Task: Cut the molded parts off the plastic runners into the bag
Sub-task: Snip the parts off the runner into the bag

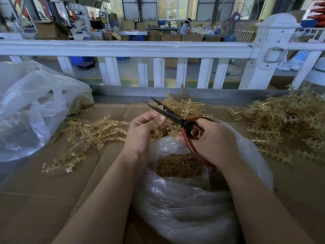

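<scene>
Clear bag [184,205] gapes below both hands, tan cut parts [177,166] heaped inside; left hand [142,131] pinches a runner [163,131] above it, right hand [212,141] grips red-handled scissors [175,118], blades apart.

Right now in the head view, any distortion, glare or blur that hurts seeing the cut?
Head view: wide-angle bowing curves the white railing and stretches the forearms at the bottom edge; daylight windows are bright but not blinding; soft glare on the clear bag below the hands; the scissors in the right hand and the left hand are sharp; the background is slightly soft.
</scene>
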Demonstrator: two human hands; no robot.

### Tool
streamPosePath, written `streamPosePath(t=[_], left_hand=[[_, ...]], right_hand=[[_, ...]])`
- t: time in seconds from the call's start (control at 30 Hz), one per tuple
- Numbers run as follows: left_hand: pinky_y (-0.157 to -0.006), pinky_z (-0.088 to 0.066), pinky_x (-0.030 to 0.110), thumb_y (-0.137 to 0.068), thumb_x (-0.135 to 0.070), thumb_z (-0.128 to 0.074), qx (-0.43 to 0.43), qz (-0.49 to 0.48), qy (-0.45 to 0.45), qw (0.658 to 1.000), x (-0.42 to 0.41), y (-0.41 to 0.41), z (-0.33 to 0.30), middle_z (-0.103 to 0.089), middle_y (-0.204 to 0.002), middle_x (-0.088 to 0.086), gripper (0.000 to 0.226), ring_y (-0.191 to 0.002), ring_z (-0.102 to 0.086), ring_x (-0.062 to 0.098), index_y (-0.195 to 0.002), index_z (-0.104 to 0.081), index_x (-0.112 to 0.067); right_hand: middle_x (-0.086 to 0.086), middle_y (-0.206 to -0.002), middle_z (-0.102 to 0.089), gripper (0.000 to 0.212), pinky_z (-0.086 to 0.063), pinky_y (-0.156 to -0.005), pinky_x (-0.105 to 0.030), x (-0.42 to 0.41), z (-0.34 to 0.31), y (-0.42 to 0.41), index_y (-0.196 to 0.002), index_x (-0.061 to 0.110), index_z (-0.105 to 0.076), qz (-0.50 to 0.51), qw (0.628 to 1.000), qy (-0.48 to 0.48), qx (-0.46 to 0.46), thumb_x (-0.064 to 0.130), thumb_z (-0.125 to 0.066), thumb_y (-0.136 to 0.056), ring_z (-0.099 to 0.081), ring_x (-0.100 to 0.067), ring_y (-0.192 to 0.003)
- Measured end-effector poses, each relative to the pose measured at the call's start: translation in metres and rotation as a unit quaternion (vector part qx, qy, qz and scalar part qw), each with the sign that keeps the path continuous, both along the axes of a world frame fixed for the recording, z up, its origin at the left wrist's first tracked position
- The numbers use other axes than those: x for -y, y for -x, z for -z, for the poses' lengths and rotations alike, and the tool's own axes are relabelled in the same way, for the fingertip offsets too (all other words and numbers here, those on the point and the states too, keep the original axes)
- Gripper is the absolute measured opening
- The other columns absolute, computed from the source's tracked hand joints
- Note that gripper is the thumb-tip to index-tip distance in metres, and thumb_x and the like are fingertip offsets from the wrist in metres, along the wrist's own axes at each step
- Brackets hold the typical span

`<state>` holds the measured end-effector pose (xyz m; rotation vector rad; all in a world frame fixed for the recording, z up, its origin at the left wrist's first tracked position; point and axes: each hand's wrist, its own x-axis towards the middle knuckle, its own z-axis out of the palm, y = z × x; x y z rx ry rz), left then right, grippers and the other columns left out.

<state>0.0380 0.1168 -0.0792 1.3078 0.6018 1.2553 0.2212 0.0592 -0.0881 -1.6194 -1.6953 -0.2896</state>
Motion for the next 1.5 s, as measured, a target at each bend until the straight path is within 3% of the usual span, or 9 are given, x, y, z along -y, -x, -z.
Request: streamPosePath(t=[0.2, 0.37, 0.67, 0.8, 0.87, 1.03, 1.23, 1.37, 1.5], left_hand=[[-0.06, -0.042, 0.011, -0.081, -0.015, -0.066, 0.001, -0.002, -0.013, 1.0, -0.001, 0.0, 0.001, -0.059, -0.068, 0.001, 0.012, -0.061, -0.052, 0.003, -0.073, -0.061, -0.007], [-0.06, -0.043, 0.01, -0.09, 0.0, -0.059, 0.013, -0.003, -0.021, 1.0, -0.001, -0.002, 0.0, -0.058, -0.065, 0.001, 0.017, -0.058, -0.053, 0.002, -0.073, -0.056, -0.005], [-0.06, -0.042, 0.012, -0.089, -0.003, -0.06, 0.004, -0.001, -0.019, 1.0, 0.002, -0.002, -0.002, -0.063, -0.065, -0.007, 0.015, -0.061, -0.052, 0.003, -0.076, -0.06, -0.011], [-0.061, -0.045, 0.012, -0.09, 0.005, -0.06, -0.004, -0.045, -0.029, 0.999, 0.007, -0.004, -0.004, -0.063, -0.076, 0.002, 0.016, -0.065, -0.058, 0.004, -0.091, -0.06, -0.01], [-0.061, -0.047, 0.014, -0.088, 0.01, -0.06, 0.002, -0.062, -0.042, 0.997, 0.009, -0.004, -0.005, -0.058, -0.076, 0.011, 0.021, -0.063, -0.057, 0.006, -0.096, -0.056, -0.009], [-0.055, -0.05, 0.022, -0.088, 0.014, -0.057, 0.006, -0.099, -0.037, 0.994, 0.006, -0.003, -0.006, -0.059, -0.072, 0.019, 0.024, -0.054, -0.056, 0.014, -0.089, -0.062, -0.01], [-0.055, -0.052, 0.023, -0.09, 0.009, -0.058, -0.023, -0.133, 0.033, 0.99, -0.005, -0.003, 0.002, -0.064, -0.065, 0.003, 0.012, -0.051, -0.06, 0.016, -0.098, -0.063, 0.002], [-0.056, -0.051, 0.019, -0.092, 0.001, -0.063, -0.047, -0.14, 0.016, 0.989, -0.003, -0.004, 0.003, -0.067, -0.068, 0.001, 0.009, -0.056, -0.064, 0.012, -0.087, -0.064, -0.007], [-0.055, -0.046, 0.016, -0.094, -0.004, -0.063, -0.057, -0.143, 0.008, 0.988, -0.002, -0.004, 0.003, -0.062, -0.061, -0.007, 0.02, -0.056, -0.058, 0.007, -0.076, -0.063, -0.015]], right_hand=[[0.019, -0.071, -0.063, 0.083, -0.052, -0.061, -0.021, -0.001, 0.0, 0.0, -0.086, 0.027, -0.07, -0.002, 1.0, 0.006, -0.01, 0.097, -0.027, -0.072, -0.057, -0.003, -0.064], [0.02, -0.065, -0.056, 0.091, -0.035, -0.055, -0.008, 0.001, -0.002, 0.003, -0.079, 0.027, -0.068, 0.006, 1.0, -0.002, -0.016, 0.099, -0.012, -0.071, -0.049, 0.002, -0.055], [0.018, -0.062, -0.057, 0.091, -0.036, -0.054, -0.007, 0.001, -0.002, 0.003, -0.077, 0.026, -0.067, -0.001, 1.0, 0.016, -0.024, 0.1, -0.015, -0.069, -0.054, -0.001, -0.055], [0.018, -0.063, -0.058, 0.073, -0.036, -0.053, -0.009, 0.004, -0.004, 0.001, -0.076, 0.028, -0.062, 0.017, 0.999, 0.046, 0.011, 0.096, -0.036, -0.07, -0.052, 0.001, -0.056], [0.021, -0.06, -0.052, 0.074, -0.028, -0.053, -0.007, 0.005, -0.005, 0.001, -0.076, 0.03, -0.061, 0.024, 0.998, 0.048, 0.02, 0.097, -0.033, -0.067, -0.045, 0.008, -0.055], [0.029, -0.061, -0.043, 0.067, -0.023, -0.053, -0.007, 0.005, -0.007, 0.003, -0.085, 0.034, -0.064, 0.036, 0.997, 0.061, 0.023, 0.094, -0.039, -0.068, -0.039, 0.014, -0.056], [0.029, -0.062, -0.042, 0.066, -0.023, -0.053, -0.006, 0.003, -0.006, 0.001, -0.09, 0.033, -0.065, 0.046, 0.996, 0.076, 0.019, 0.093, -0.043, -0.071, -0.038, 0.014, -0.057], [0.027, -0.068, -0.046, 0.069, -0.022, -0.055, -0.005, 0.004, -0.004, 0.001, -0.097, 0.033, -0.067, 0.049, 0.996, 0.078, 0.009, 0.093, -0.044, -0.071, -0.036, 0.016, -0.059], [0.025, -0.073, -0.051, 0.07, -0.021, -0.055, -0.005, 0.003, -0.003, 0.001, -0.1, 0.032, -0.068, 0.049, 0.995, 0.084, 0.013, 0.092, -0.045, -0.072, -0.035, 0.015, -0.059]])
